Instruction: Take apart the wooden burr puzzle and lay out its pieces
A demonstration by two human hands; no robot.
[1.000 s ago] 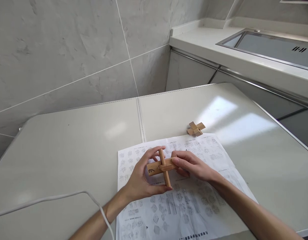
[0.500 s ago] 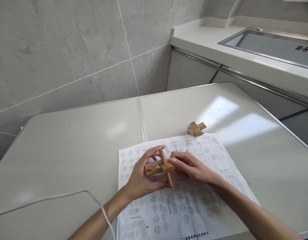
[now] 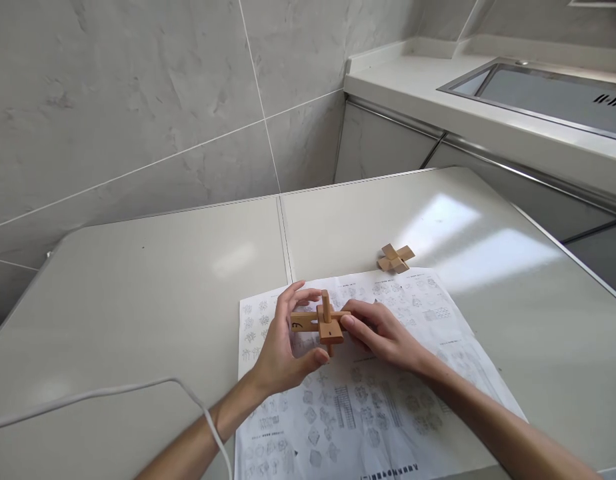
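A wooden interlocking puzzle of crossed pieces is held above the printed sheet. Its left bar bears a black mark. My right hand pinches the right end of the puzzle between thumb and fingers. Around its left side curves my left hand, thumb below and fingers above, spread apart. The marked bar end lies close to the left palm; whether it touches is unclear. Beyond the sheet's far edge rests another cross-shaped wooden puzzle.
A white cable runs across the left of the pale table and over my left forearm. Behind stands a grey tiled wall. At the right is a white counter with a sink.
The puzzle has turned, so its round-looking crosspiece now stands more upright with the flat block facing me. My left thumb and fingers have come off the crosspiece's ends; the right hand keeps its pinch.
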